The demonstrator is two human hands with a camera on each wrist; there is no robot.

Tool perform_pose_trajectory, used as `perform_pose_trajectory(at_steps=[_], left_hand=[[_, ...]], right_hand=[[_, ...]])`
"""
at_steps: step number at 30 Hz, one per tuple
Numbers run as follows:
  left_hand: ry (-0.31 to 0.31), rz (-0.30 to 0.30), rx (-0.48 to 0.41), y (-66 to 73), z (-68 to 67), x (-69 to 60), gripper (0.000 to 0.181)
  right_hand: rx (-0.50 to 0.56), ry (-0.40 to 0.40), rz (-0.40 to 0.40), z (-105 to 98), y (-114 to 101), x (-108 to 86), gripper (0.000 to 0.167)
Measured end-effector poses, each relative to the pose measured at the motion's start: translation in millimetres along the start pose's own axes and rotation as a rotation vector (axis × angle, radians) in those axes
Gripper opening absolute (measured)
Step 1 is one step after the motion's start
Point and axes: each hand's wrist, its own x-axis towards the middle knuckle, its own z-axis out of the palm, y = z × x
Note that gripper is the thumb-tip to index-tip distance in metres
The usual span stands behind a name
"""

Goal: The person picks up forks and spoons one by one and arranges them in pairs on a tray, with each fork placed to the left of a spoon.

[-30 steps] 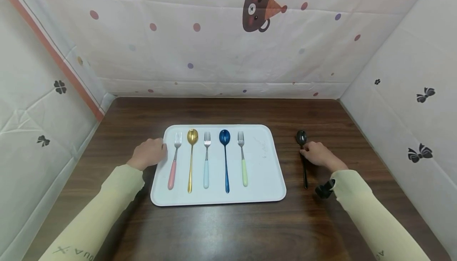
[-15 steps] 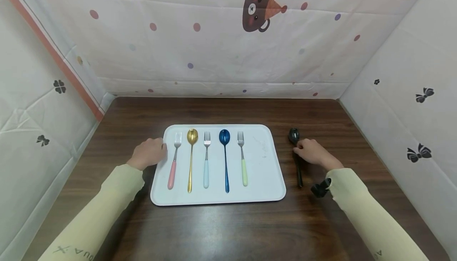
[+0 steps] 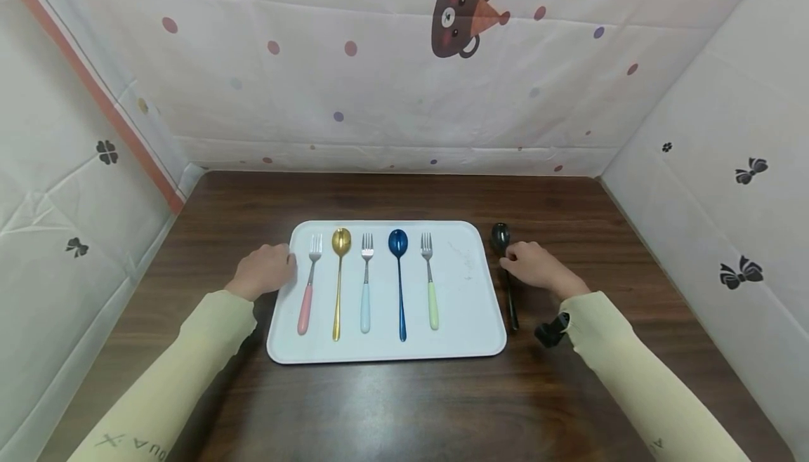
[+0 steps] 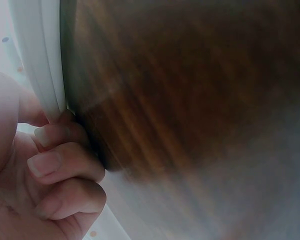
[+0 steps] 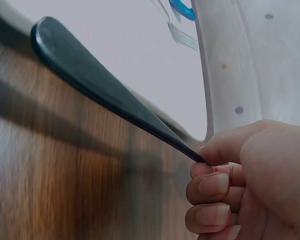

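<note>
Pinched between the thumb and fingers of my right hand (image 3: pixel 537 264) is a black spoon (image 3: pixel 501 237), beside the right edge of a white tray (image 3: pixel 468 307). In the right wrist view the spoon's handle (image 5: pixel 90 75) is lifted off the table. My left hand (image 3: pixel 265 269) grips the tray's left rim, thumb above and curled fingers (image 4: pixel 70 160) below. On the tray, left to right, lie a pink-handled fork (image 3: pixel 305 307), a gold spoon (image 3: pixel 341 241), a light-blue-handled fork (image 3: pixel 365 307), a blue spoon (image 3: pixel 398 242) and a green-handled fork (image 3: pixel 432 307), all roughly parallel.
The tray rests on a dark brown wooden table (image 3: pixel 379 413). White printed cloth (image 3: pixel 379 83) rises behind the table and along both sides. A black strap-like device (image 3: pixel 552 330) sits at my right wrist.
My right hand has carried the black spoon leftward, from out on the table to the tray's right edge. My left hand and the tray have stayed in place.
</note>
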Motion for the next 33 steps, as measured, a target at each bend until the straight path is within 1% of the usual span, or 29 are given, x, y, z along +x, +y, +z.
perform_pose_trajectory(at_steps=[4, 12, 15, 20, 33], left_hand=[[0.005, 0.000, 0.000, 0.2, 0.0, -1.0, 0.041], [0.002, -0.010, -0.002, -0.2, 0.1, -0.4, 0.042], [0.001, -0.010, -0.003, -0.2, 0.0, -0.5, 0.042], [0.004, -0.009, -0.002, -0.8, 0.7, 0.0, 0.042], [0.011, -0.004, -0.001, -1.5, 1.4, -1.8, 0.042]], right_hand=[[0.000, -0.001, -0.026, 3, -9, 3.1, 0.026], [0.013, 0.010, -0.030, 12, -28, 10.5, 0.028], [0.005, 0.005, -0.035, 17, -34, 13.8, 0.029], [-0.023, 0.002, -0.033, 24, -44, 17.4, 0.025], [-0.056, 0.001, -0.017, 30, -57, 21.0, 0.024]])
